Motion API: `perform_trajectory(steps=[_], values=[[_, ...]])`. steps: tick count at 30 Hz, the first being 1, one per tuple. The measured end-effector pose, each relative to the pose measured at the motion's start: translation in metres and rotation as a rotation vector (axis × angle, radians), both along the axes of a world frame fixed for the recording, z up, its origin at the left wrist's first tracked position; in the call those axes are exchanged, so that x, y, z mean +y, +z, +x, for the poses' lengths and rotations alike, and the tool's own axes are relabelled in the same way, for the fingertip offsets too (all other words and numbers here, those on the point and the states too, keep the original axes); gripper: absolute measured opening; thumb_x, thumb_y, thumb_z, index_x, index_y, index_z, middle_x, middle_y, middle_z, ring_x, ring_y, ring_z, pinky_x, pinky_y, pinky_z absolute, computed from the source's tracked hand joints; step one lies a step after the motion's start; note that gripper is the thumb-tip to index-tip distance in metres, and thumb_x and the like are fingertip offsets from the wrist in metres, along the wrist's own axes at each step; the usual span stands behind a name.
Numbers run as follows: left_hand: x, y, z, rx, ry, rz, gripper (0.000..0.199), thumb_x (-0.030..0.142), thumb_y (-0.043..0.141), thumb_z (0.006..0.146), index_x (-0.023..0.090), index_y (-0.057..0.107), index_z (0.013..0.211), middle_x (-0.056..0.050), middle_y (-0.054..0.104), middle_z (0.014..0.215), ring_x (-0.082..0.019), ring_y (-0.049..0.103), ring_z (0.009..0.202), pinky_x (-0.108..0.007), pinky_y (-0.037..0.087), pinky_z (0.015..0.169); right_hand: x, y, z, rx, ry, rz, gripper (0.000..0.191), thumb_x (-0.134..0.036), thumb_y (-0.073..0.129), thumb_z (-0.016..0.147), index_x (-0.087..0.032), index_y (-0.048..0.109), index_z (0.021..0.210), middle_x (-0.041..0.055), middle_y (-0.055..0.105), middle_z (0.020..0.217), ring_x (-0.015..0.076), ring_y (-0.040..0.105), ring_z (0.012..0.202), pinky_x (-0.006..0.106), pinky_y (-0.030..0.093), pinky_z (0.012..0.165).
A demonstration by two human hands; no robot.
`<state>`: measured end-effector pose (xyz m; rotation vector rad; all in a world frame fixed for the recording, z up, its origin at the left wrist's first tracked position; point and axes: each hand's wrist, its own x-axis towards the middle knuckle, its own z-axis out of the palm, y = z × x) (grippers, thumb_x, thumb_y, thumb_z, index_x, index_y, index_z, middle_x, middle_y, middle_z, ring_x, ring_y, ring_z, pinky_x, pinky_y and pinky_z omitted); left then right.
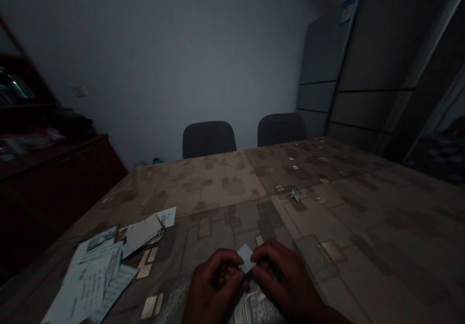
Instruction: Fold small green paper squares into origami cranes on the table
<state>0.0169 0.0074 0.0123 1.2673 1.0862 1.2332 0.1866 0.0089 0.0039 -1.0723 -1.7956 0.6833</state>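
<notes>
A small pale green piece of paper (246,258), shaped like a diamond, is held up just above the table near its front edge. My left hand (217,281) pinches its left corner between thumb and forefinger. On the opposite corner, the thumb and forefinger of my right hand (281,276) are closed, with the other fingers curled beneath. Farther off, right of centre, a small folded green paper figure (294,195) stands on the patterned tablecloth (232,208).
Printed sheets (85,285) and a stack of cards (143,233) lie at the left of the table. Two dark chairs (209,139) (282,129) stand at the far edge. A dark cabinet (54,178) is at the left, and tall panelled doors (370,62) are at the right.
</notes>
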Motion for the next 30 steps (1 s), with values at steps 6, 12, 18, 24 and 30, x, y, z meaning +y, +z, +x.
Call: perform_trajectory(steps=[6,12,18,24,30], values=[[0.0026,-0.0071,-0.0021,-0.021,-0.068,0.019,0.009,0.022,0.069,0.074,0.02,0.066,0.082,0.0,0.07,0.059,-0.015,0.065,0.057,-0.024,0.049,0.056,-0.0002,0.0027,-0.0012,0.019,-0.017,-0.042,0.006,-0.015,0.059,0.081,-0.018,0.063,0.084,0.001,0.06,0.074,0.0139,0.055,0.063,0.024,0.041,0.058],[0.0057,-0.0088,-0.0012,-0.051,0.034,-0.021,0.019,0.027,0.074,0.072,0.019,0.066,0.088,0.003,0.063,0.06,-0.011,0.058,0.048,-0.02,0.046,0.046,0.0001,0.0088,-0.0028,0.099,-0.042,-0.195,0.008,-0.02,0.056,0.084,-0.018,0.062,0.079,-0.0003,0.06,0.07,0.0144,0.055,0.064,0.024,0.04,0.059],[0.0045,-0.0064,-0.0004,-0.081,0.02,-0.075,0.024,0.036,0.074,0.073,0.018,0.065,0.087,0.004,0.06,0.055,-0.008,0.051,0.041,-0.017,0.041,0.041,0.0011,0.0091,-0.0035,0.162,-0.039,-0.275,0.009,-0.023,0.055,0.084,-0.017,0.061,0.078,-0.0014,0.058,0.066,0.0139,0.053,0.062,0.023,0.038,0.057],[0.0051,-0.0044,-0.0006,-0.049,0.047,-0.057,0.025,0.035,0.075,0.07,0.017,0.066,0.084,0.003,0.058,0.055,-0.009,0.049,0.044,-0.018,0.039,0.041,-0.0004,0.0077,-0.0032,0.166,-0.032,-0.282,0.011,-0.024,0.056,0.084,-0.017,0.06,0.077,-0.0016,0.056,0.065,0.0137,0.051,0.061,0.023,0.038,0.057],[0.0051,-0.008,-0.0004,-0.015,0.022,-0.099,0.023,0.037,0.074,0.072,0.017,0.066,0.081,0.005,0.053,0.05,-0.008,0.045,0.04,-0.016,0.036,0.037,0.0008,0.0033,-0.0053,0.186,-0.029,-0.303,0.009,-0.022,0.056,0.084,-0.017,0.061,0.078,-0.0017,0.056,0.064,0.0134,0.052,0.06,0.023,0.038,0.055]])
